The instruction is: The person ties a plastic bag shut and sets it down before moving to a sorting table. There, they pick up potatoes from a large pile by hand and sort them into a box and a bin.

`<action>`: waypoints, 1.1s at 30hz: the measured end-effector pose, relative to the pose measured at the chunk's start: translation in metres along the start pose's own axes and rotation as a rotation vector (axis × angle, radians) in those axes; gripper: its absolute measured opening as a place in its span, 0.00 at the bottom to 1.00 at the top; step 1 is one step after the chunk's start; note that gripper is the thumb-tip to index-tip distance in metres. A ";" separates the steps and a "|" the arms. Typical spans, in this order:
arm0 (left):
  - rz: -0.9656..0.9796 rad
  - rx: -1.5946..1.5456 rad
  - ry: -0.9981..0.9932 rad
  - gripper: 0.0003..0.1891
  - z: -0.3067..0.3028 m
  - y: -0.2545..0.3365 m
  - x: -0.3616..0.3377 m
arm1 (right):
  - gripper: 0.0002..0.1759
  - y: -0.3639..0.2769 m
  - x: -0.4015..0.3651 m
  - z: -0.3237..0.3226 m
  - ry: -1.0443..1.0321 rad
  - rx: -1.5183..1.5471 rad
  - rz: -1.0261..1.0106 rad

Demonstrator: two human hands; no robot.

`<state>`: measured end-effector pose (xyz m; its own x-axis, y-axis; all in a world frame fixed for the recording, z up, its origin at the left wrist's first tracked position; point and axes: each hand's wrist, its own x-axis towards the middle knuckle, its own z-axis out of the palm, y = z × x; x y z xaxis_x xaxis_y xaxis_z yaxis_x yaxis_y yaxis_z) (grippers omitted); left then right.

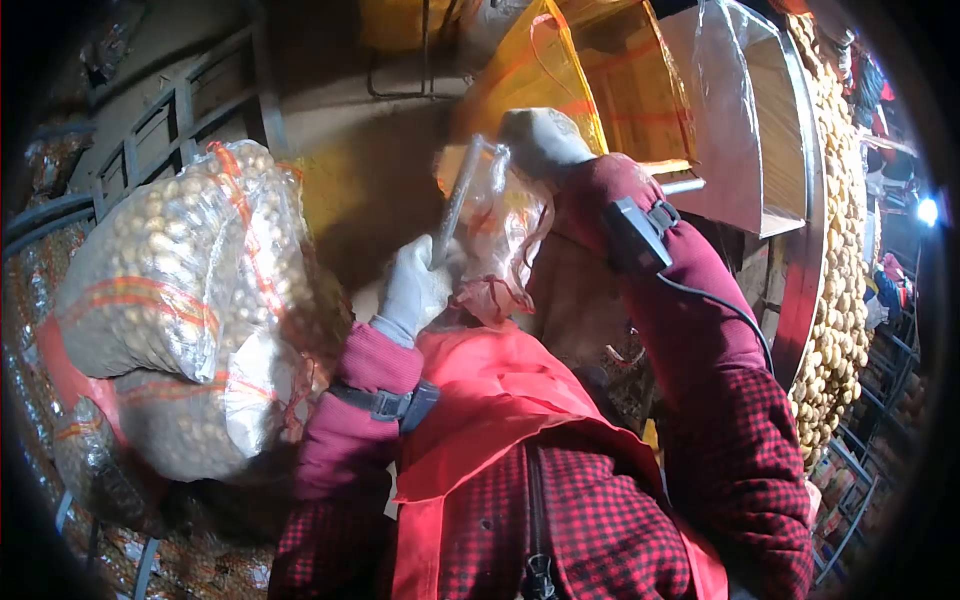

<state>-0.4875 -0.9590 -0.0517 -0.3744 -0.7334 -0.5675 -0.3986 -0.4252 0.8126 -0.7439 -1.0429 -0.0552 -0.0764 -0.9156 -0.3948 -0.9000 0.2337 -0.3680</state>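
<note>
Both my hands wear pale gloves. My left hand (415, 287) is closed around the lower end of a grey metal bar (459, 200), part of a frame. From that bar hangs a clear plastic bag (500, 245) with red markings, its crumpled lower end just above my red apron (490, 365). My right hand (543, 143) is at the bag's upper edge, fingers curled down; the fingertips are partly hidden, and it appears to grip the plastic. Just beyond it, a yellow translucent bag (525, 75) hangs spread beside a metal chute (690, 95).
Filled clear sacks (165, 260) of pale, round produce with red-orange bands stand at left, near a metal rail (185, 115). Along the right runs a belt (830, 240) covered with similar brown produce. A bright lamp (928, 211) shines at far right.
</note>
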 end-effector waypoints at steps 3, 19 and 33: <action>0.045 0.031 -0.024 0.09 -0.002 -0.002 0.007 | 0.18 0.013 0.015 0.008 -0.104 -0.167 -0.110; 0.049 -0.134 -0.103 0.03 0.003 -0.009 0.011 | 0.21 0.003 -0.150 -0.030 0.546 0.496 -0.044; 0.069 -0.251 -0.225 0.07 0.001 -0.014 0.013 | 0.22 0.167 -0.090 0.137 -0.225 0.020 -0.101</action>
<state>-0.4873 -0.9625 -0.0711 -0.5797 -0.6413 -0.5027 -0.1583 -0.5166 0.8415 -0.8289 -0.8763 -0.1960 0.1133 -0.8391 -0.5320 -0.8893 0.1532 -0.4310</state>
